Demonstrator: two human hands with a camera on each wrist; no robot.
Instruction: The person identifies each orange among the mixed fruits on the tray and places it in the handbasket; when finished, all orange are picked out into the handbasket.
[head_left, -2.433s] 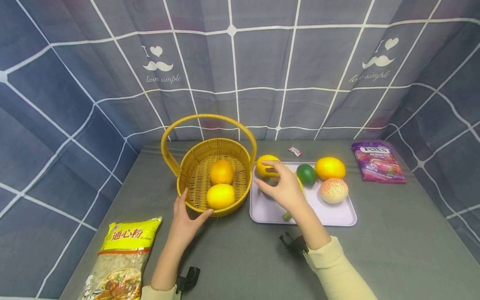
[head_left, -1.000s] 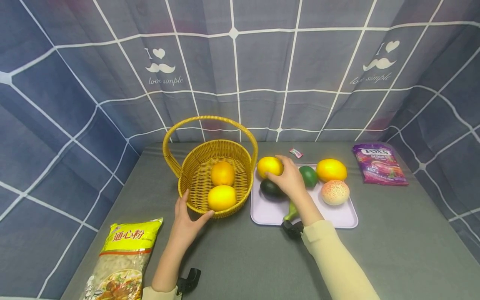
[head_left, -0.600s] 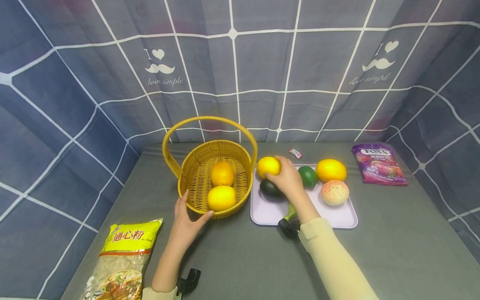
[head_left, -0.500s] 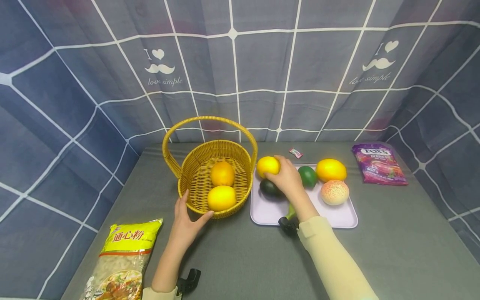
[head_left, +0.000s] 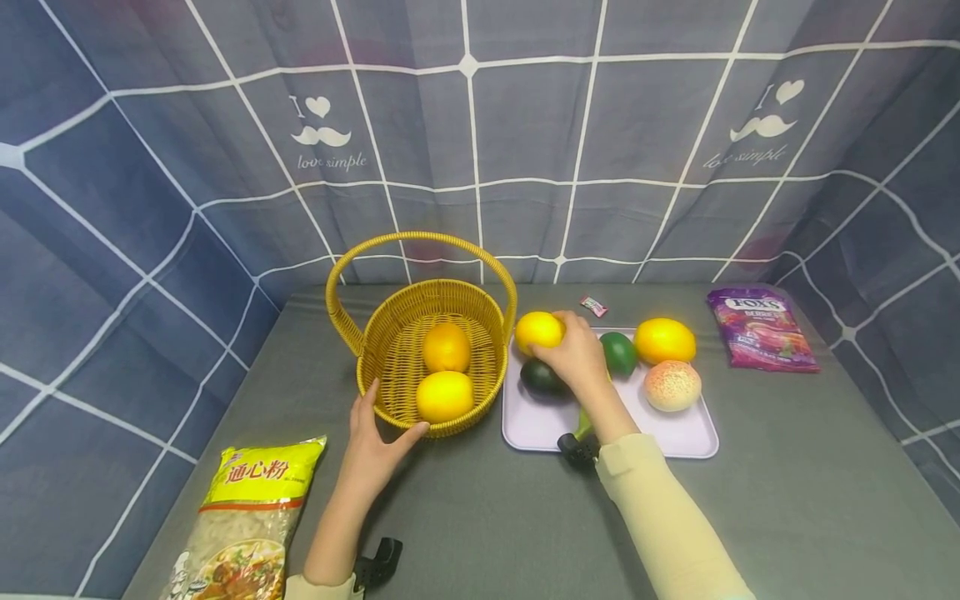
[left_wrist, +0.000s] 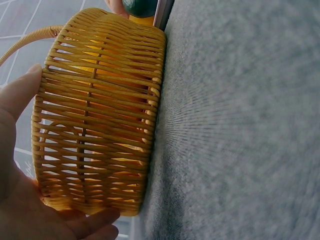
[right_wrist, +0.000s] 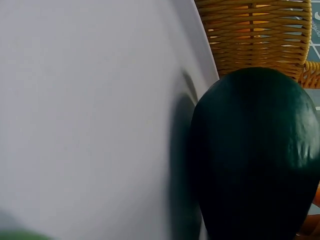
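At the tray's back left corner, my right hand (head_left: 577, 354) grips a yellow lemon (head_left: 538, 332), with thumb in front and fingers behind. A dark green, avocado-like fruit (head_left: 543, 379) lies just in front of it and fills much of the right wrist view (right_wrist: 255, 155). My left hand (head_left: 375, 446) holds the front of the yellow wicker basket (head_left: 375, 358). In the left wrist view its thumb (left_wrist: 25, 90) is at the rim and its fingers bend round the wall. An orange (head_left: 446, 347) and another yellow lemon (head_left: 446, 397) sit inside the basket.
The pale lilac tray (head_left: 528, 433) also bears a green fruit (head_left: 618, 354), an orange-yellow fruit (head_left: 664, 341), a peach (head_left: 672, 386) and a partly hidden banana (head_left: 584, 423). Around it are a wrapped sweet (head_left: 594, 306), a purple candy bag (head_left: 763, 329) and a pasta bag (head_left: 251, 517).
My right hand has come down from over the tray's middle, its fingers open, and closed round the lemon. Over the last half second it has barely moved. My left hand stays at the basket.
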